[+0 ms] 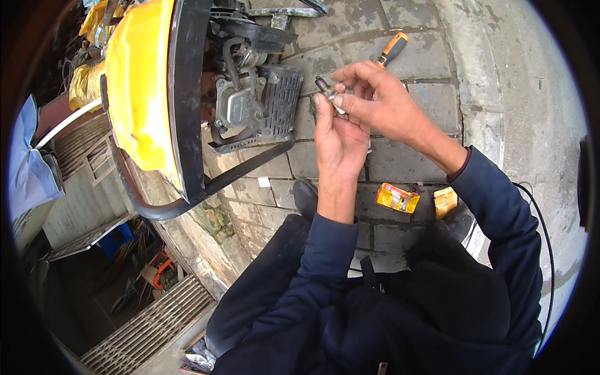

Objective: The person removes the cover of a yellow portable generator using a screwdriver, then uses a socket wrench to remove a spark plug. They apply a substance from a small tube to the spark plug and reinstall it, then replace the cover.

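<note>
A small spark plug (324,87), dark at its tip with a light metal body, is held up between my two hands. My right hand (382,103) comes from the right and pinches it between thumb and fingers. From below, my left hand (340,140) is turned palm up, its thumb against the plug and its fingers partly hidden behind the right hand. Just left of my hands is a small engine with a metal valve cover (235,106) and a slotted dark guard (282,103). It sits in a black tubular frame (244,167) under a yellow fuel tank (139,81).
A screwdriver with an orange and black handle (392,50) lies on the paving beyond my right hand. Near my legs are a yellow and red packet (397,198) and a yellow box (445,202). A black cable (545,244) runs along the right. A metal grate (150,325) lies lower left.
</note>
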`<state>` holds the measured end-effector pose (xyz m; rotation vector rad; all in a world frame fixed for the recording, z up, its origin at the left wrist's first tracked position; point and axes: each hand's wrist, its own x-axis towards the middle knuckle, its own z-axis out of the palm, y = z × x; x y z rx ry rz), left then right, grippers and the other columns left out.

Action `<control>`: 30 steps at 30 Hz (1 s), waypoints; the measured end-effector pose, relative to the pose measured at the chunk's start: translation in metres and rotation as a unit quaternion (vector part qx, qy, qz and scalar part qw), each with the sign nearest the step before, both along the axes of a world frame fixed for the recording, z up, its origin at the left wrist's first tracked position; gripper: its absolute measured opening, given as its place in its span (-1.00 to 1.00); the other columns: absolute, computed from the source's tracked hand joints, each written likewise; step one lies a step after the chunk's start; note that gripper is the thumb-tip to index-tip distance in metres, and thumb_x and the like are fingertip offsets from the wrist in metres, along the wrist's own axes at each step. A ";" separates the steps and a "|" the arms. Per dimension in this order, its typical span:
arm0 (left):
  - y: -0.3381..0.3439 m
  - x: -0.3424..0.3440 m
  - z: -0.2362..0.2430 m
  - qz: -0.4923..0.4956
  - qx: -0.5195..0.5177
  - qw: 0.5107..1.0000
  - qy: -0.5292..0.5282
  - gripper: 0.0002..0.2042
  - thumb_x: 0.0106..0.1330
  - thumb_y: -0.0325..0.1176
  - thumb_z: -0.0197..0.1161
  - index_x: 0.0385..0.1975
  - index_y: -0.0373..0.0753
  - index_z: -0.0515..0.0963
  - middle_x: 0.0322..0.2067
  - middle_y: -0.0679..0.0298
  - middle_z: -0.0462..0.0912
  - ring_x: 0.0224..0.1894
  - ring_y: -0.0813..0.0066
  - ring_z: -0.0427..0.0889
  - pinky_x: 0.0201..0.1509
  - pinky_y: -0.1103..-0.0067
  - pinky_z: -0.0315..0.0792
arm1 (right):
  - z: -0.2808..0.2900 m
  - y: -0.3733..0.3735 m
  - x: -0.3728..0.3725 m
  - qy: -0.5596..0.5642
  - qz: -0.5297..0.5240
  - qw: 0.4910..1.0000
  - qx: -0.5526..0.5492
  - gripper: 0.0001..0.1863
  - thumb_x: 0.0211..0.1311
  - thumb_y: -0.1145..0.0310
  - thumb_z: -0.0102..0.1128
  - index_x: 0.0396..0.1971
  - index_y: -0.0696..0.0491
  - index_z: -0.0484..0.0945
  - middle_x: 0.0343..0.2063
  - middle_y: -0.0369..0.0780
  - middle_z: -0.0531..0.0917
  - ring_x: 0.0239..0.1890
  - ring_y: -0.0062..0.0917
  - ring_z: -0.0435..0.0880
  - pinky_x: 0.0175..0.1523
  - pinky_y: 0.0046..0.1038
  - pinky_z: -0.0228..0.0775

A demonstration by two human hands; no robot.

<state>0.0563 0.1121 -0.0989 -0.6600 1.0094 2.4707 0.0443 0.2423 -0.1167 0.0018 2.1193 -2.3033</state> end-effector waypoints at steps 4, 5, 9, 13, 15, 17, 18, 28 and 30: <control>-0.006 -0.004 0.000 0.043 0.046 0.997 0.044 -0.60 0.53 0.13 0.11 0.08 -0.03 0.52 -0.15 0.41 0.61 -0.05 0.47 0.56 0.14 0.38 0.49 | 0.007 -0.010 0.005 0.192 -0.098 0.961 0.173 -0.66 0.07 0.41 0.36 -0.15 0.10 0.50 -0.28 -0.14 0.51 -0.16 -0.18 0.57 -0.10 -0.23 0.44; -0.008 -0.003 0.000 0.053 0.058 0.996 0.048 -0.60 0.52 0.14 0.12 0.08 -0.03 0.52 -0.14 0.40 0.61 -0.04 0.46 0.55 0.15 0.37 0.49 | 0.007 -0.012 0.006 0.221 -0.108 0.949 0.196 -0.67 0.05 0.42 0.38 -0.19 0.09 0.49 -0.29 -0.15 0.50 -0.19 -0.19 0.56 -0.13 -0.23 0.42; -0.014 0.000 0.001 0.036 0.113 0.991 0.067 -0.63 0.51 0.09 0.15 0.07 -0.02 0.60 -0.01 0.32 0.66 0.10 0.37 0.58 0.29 0.31 0.46 | 0.008 -0.021 0.010 0.219 -0.096 0.942 0.236 -0.66 -0.01 0.40 0.45 -0.28 0.08 0.46 -0.34 -0.17 0.47 -0.26 -0.24 0.52 -0.18 -0.25 0.34; -0.015 0.003 0.001 0.017 0.159 0.985 0.072 -0.64 0.52 0.05 0.15 0.08 -0.02 0.64 0.04 0.33 0.69 0.16 0.37 0.60 0.35 0.28 0.44 | 0.005 -0.023 0.011 0.219 -0.104 0.934 0.262 -0.70 0.02 0.37 0.44 -0.33 0.09 0.47 -0.36 -0.17 0.46 -0.26 -0.23 0.51 -0.18 -0.25 0.34; -0.015 0.003 0.000 0.030 0.155 0.986 0.055 -0.65 0.52 0.04 0.15 0.08 -0.02 0.63 0.05 0.34 0.70 0.16 0.39 0.59 0.35 0.28 0.44 | 0.003 -0.023 0.011 0.215 -0.103 0.933 0.271 -0.73 0.05 0.36 0.42 -0.37 0.10 0.48 -0.37 -0.16 0.47 -0.26 -0.23 0.52 -0.18 -0.24 0.35; -0.014 0.003 -0.003 0.041 0.144 0.988 0.044 -0.64 0.51 0.05 0.16 0.09 0.00 0.61 0.04 0.36 0.68 0.16 0.39 0.58 0.34 0.28 0.44 | 0.002 -0.023 0.011 0.212 -0.106 0.932 0.272 -0.76 0.07 0.35 0.40 -0.40 0.11 0.49 -0.38 -0.16 0.47 -0.27 -0.22 0.52 -0.18 -0.23 0.37; -0.013 0.003 -0.004 0.047 0.129 0.990 0.042 -0.63 0.50 0.07 0.18 0.11 0.01 0.58 0.04 0.36 0.67 0.17 0.39 0.57 0.33 0.28 0.45 | 0.001 -0.023 0.011 0.213 -0.109 0.933 0.270 -0.76 0.09 0.35 0.39 -0.41 0.12 0.49 -0.39 -0.15 0.48 -0.27 -0.22 0.52 -0.18 -0.22 0.37; -0.014 0.003 -0.007 0.037 0.135 0.990 0.027 -0.69 0.54 -0.02 0.16 0.10 0.00 0.62 0.08 0.39 0.68 0.20 0.42 0.57 0.36 0.29 0.41 | -0.001 -0.022 0.011 0.198 -0.095 0.943 0.249 -0.80 0.18 0.33 0.30 -0.40 0.15 0.55 -0.38 -0.12 0.50 -0.25 -0.20 0.54 -0.16 -0.20 0.41; -0.014 0.004 -0.007 0.027 0.140 0.989 0.029 -0.69 0.54 -0.03 0.16 0.10 0.00 0.62 0.08 0.39 0.68 0.20 0.42 0.57 0.37 0.28 0.41 | -0.002 -0.022 0.011 0.194 -0.092 0.945 0.249 -0.81 0.19 0.33 0.30 -0.39 0.16 0.55 -0.38 -0.11 0.50 -0.25 -0.20 0.54 -0.15 -0.20 0.41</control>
